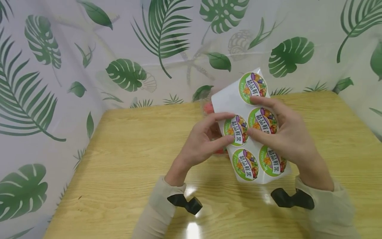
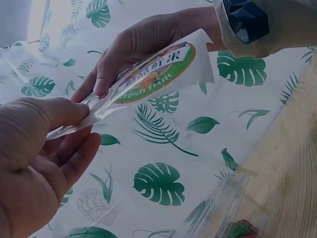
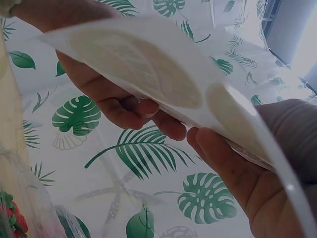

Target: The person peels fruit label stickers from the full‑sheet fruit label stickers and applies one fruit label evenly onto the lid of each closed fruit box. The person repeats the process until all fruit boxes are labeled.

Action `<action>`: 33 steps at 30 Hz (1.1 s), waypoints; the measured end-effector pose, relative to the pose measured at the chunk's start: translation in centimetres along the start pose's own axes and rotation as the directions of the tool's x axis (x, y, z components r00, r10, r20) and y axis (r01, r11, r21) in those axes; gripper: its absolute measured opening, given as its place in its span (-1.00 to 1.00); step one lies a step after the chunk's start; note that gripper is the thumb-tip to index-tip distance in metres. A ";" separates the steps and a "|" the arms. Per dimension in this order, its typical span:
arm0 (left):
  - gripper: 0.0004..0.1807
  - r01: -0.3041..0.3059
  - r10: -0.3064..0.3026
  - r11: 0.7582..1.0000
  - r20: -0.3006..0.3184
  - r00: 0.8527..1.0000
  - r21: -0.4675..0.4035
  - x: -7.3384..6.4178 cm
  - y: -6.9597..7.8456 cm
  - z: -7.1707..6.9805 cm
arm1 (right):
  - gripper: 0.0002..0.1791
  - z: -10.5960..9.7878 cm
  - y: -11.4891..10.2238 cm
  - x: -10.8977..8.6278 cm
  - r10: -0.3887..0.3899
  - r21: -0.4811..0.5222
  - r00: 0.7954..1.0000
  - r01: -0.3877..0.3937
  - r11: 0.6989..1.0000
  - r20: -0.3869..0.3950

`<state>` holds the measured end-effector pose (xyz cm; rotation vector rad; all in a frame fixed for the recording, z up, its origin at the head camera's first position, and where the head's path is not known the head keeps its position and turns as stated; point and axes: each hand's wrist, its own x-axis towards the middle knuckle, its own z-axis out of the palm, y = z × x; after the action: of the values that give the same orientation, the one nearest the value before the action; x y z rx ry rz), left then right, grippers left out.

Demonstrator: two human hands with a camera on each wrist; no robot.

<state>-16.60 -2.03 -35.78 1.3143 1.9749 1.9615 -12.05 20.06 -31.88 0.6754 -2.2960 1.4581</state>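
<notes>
Both hands hold up a white sheet of round fruit stickers (image 1: 253, 149), tilted above the table. Its stickers have green rims, printed fruit and a white label band; the upper left part of the sheet is bare white. My left hand (image 1: 195, 142) pinches the sheet's left edge, thumb and forefinger by the middle left sticker. From the right, my right hand (image 1: 293, 136) holds the sheet, its thumb and forefinger over the stickers. The right wrist view shows the sheet's pale back (image 3: 129, 64). Behind the sheet, mostly hidden, lies a clear plastic pack (image 1: 208, 108) with red contents.
The wooden table (image 1: 134, 149) runs back to a white cloth (image 1: 185, 79) printed with green leaves. In the left wrist view, red and green fruit (image 2: 242, 228) shows inside the clear pack. Black wrist cameras (image 1: 191, 204) sit on both sleeves.
</notes>
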 end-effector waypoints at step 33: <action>-0.61 0.017 -0.011 0.998 -0.109 0.994 0.057 -0.2 -0.1 0.7 | -0.21 0.5 0.2 -0.1 -0.004 -0.038 0.999 0.006 0.999 0.047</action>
<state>-16.11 -1.64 -36.10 1.2259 2.0985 2.0258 -12.09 19.71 -32.24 0.7110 -2.3496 1.4066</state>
